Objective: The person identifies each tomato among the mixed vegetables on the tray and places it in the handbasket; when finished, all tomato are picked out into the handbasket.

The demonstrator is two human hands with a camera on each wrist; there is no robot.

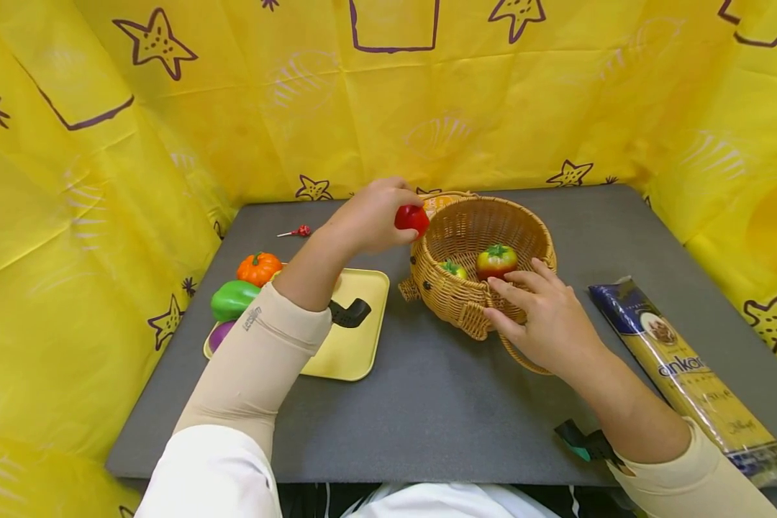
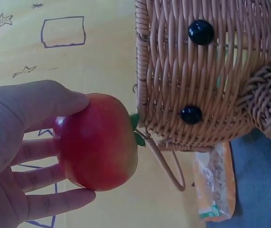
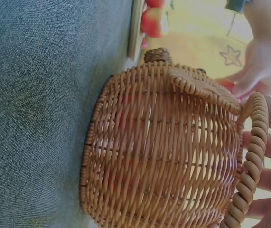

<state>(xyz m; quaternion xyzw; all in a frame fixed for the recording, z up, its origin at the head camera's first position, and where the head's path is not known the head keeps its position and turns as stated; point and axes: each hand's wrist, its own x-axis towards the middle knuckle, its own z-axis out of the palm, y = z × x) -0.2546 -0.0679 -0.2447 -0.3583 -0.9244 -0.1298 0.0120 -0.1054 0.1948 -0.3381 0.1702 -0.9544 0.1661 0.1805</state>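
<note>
My left hand (image 1: 378,212) holds a red tomato (image 2: 97,142) with small green leaves, thumb on one side and fingers on the other. Both are at the left rim of a wicker basket (image 1: 453,302) that has black button eyes and a woven snout. Inside the basket lie two red-and-green tomatoes, one (image 1: 496,262) in plain sight and another (image 1: 453,269) partly covered by the rim. On the near right rim, beside the twisted handle (image 3: 254,156), my right hand (image 1: 547,316) rests with fingers mostly straight.
A yellow tray (image 1: 356,360) at left bears a pumpkin (image 1: 259,269), a green pepper (image 1: 233,300) and something purple (image 1: 220,334), partly behind my left arm. A lollipop (image 1: 303,231) lies beyond. A pasta packet (image 1: 686,367) lies at right; an orange packet (image 2: 215,183) is behind the basket.
</note>
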